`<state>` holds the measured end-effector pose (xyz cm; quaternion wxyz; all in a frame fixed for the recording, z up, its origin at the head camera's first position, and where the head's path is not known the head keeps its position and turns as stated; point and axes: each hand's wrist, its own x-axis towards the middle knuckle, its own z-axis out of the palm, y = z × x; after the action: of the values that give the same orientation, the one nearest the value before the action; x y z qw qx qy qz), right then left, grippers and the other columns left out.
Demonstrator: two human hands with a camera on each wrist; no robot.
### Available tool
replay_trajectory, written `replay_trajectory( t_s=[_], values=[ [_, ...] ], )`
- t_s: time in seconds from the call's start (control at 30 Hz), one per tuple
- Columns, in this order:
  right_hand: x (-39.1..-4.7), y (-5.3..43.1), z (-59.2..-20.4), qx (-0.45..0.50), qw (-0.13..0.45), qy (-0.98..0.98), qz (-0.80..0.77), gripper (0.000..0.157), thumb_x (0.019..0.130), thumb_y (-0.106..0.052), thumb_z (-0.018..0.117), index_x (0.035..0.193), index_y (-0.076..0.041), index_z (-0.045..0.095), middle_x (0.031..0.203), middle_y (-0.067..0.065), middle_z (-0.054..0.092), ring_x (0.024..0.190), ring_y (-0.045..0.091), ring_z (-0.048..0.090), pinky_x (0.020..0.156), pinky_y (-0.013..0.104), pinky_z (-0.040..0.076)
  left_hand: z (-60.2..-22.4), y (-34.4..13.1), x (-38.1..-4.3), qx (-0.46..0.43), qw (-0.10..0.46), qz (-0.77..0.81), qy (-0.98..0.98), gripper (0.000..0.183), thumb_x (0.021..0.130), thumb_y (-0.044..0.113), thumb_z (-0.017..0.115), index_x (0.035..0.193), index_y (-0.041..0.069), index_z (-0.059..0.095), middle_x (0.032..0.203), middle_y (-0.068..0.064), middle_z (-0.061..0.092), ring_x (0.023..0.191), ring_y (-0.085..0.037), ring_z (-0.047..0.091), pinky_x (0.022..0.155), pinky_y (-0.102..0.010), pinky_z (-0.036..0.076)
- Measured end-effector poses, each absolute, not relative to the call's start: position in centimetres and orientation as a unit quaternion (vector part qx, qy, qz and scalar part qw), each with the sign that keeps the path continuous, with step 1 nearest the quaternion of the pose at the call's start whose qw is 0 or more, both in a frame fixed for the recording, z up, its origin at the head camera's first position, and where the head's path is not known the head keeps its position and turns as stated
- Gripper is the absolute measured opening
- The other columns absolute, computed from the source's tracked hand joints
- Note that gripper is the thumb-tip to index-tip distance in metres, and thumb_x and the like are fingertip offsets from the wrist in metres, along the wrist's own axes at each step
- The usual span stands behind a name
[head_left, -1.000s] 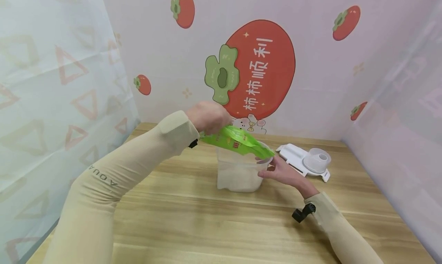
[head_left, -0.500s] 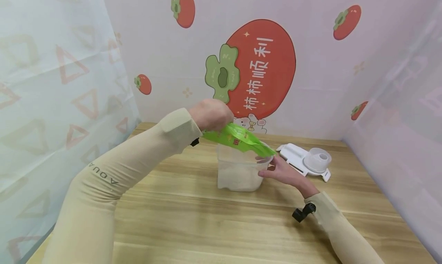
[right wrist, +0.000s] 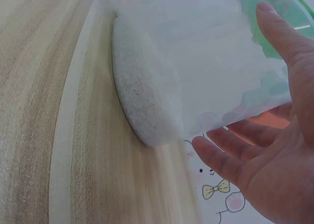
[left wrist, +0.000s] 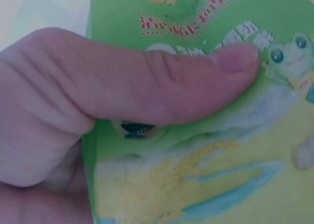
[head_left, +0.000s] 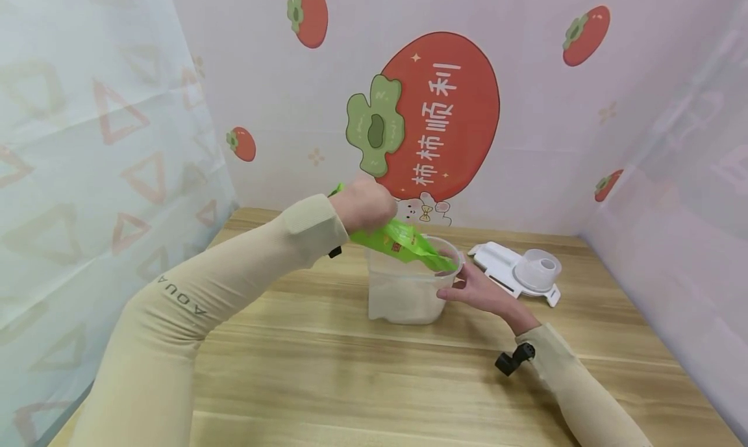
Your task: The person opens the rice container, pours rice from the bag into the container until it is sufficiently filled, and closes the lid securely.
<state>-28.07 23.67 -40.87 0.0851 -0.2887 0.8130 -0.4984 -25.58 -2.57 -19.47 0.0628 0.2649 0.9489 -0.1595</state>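
My left hand (head_left: 367, 205) grips a bright green printed rice bag (head_left: 403, 240), tilted with its lower end inside the mouth of a clear plastic container (head_left: 403, 297). In the left wrist view the thumb lies flat across the face of the bag (left wrist: 186, 184). White rice grains (right wrist: 140, 96) show through the bottom of the container in the right wrist view. My right hand (head_left: 476, 291) holds the container's right side near the rim, thumb in front and fingers behind. The container stands upright on the wooden table (head_left: 362, 382).
Right of the container lies a white lid (head_left: 497, 265) with a translucent round cup (head_left: 536, 271) on it. Printed cloth walls (head_left: 280, 96) enclose the table at the back and both sides.
My left hand has shifted slightly right and turned, and the bag's back end now shows above it. The bag's lower end sits deeper in the container. My right hand has stayed put.
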Motion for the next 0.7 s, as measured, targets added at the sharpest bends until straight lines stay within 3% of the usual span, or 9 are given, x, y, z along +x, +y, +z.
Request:
replay_trajectory(
  t_s=[0.13, 0.37, 0.5, 0.7],
  values=[
    [-28.19, 23.66, -40.93, -0.299, 0.088, 0.81, -0.496, 0.085, 0.088, -0.004, 0.069, 0.152, -0.034, 0.023, 0.151, 0.01, 0.036, 0.128, 0.042, 0.047, 0.091, 0.04, 0.053, -19.68, -2.36, -25.43, 0.304, 0.038, -0.214, 0.927, 0.01, 0.091, 0.009, 0.06, 0.091, 0.011, 0.07, 0.077, 0.001, 0.053, 0.07, -0.015, 0.046, 0.06, -0.023, 0.037],
    [-28.1, 23.74, -40.8, -0.297, 0.087, 0.816, -0.489, 0.083, 0.089, -0.011, 0.071, 0.151, -0.038, 0.023, 0.15, 0.01, 0.037, 0.126, 0.038, 0.048, 0.091, 0.041, 0.053, -19.35, -1.76, -25.54, 0.204, 0.109, -0.125, 0.965, 0.009, 0.094, 0.013, 0.055, 0.094, 0.011, 0.065, 0.084, -0.001, 0.056, 0.071, -0.015, 0.051, 0.056, -0.021, 0.04],
    [-27.93, 23.71, -40.68, -0.29, 0.089, 0.816, -0.492, 0.082, 0.088, -0.011, 0.072, 0.151, -0.037, 0.025, 0.15, 0.01, 0.038, 0.126, 0.037, 0.048, 0.092, 0.041, 0.053, -19.26, -1.61, -25.59, 0.189, 0.12, -0.12, 0.967, 0.01, 0.095, 0.014, 0.054, 0.094, 0.012, 0.064, 0.084, -0.001, 0.056, 0.071, -0.014, 0.05, 0.056, -0.021, 0.04],
    [-27.94, 23.74, -40.88, -0.285, 0.082, 0.819, -0.492, 0.08, 0.088, -0.008, 0.071, 0.151, -0.028, 0.027, 0.15, 0.014, 0.038, 0.125, 0.038, 0.05, 0.091, 0.038, 0.053, -19.42, -1.85, -25.65, 0.247, 0.085, -0.216, 0.941, 0.012, 0.094, 0.013, 0.056, 0.094, 0.013, 0.068, 0.078, 0.002, 0.052, 0.07, -0.013, 0.046, 0.057, -0.022, 0.037]
  ],
)
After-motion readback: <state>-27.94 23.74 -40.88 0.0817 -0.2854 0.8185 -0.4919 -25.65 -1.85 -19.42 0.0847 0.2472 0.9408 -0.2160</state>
